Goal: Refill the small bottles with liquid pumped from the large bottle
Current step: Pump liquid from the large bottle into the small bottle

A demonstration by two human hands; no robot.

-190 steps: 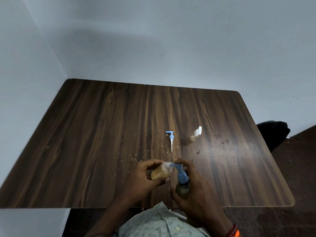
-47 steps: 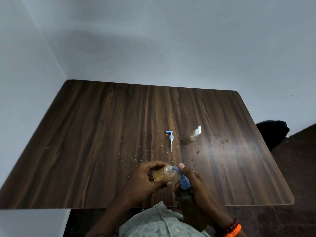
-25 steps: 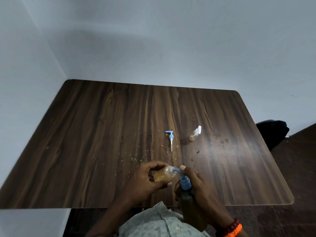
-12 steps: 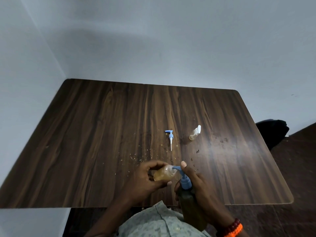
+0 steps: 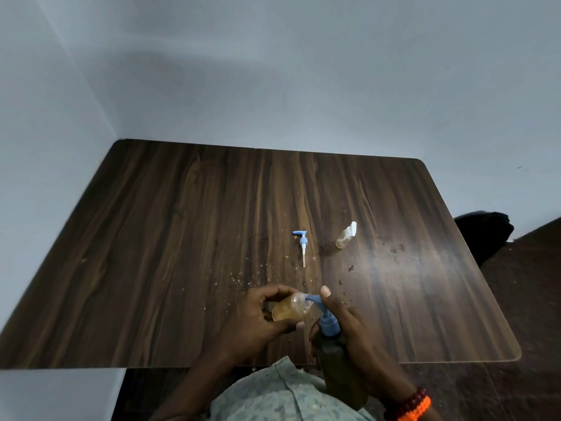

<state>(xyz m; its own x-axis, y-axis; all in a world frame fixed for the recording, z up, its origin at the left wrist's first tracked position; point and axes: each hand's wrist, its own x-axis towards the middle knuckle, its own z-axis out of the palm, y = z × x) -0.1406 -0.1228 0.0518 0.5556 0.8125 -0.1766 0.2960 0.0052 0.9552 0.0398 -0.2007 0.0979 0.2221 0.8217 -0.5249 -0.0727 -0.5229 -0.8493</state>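
My left hand [image 5: 258, 317] grips a small clear bottle [image 5: 290, 308] with amber liquid, tilted with its mouth toward the right. The blue pump nozzle [image 5: 312, 298] of the large dark bottle [image 5: 340, 369] reaches into that mouth. My right hand [image 5: 355, 335] wraps the large bottle's neck, its forefinger resting on the pump head. A second small bottle [image 5: 345, 235] with a white cap lies on its side further back on the table. A loose blue pump [image 5: 303, 246] with its white tube lies to that bottle's left.
The dark wooden table [image 5: 182, 238] fills a corner between pale walls. Small crumbs and dark spots are scattered near the middle and in front of my hands. A black object [image 5: 482, 232] sits beyond the table's right edge, over a dark floor.
Over the last second both hands and bottles have stayed almost in place. Since 7.6 s ago the large bottle has tipped further toward me and the small bottle's mouth has met the nozzle.
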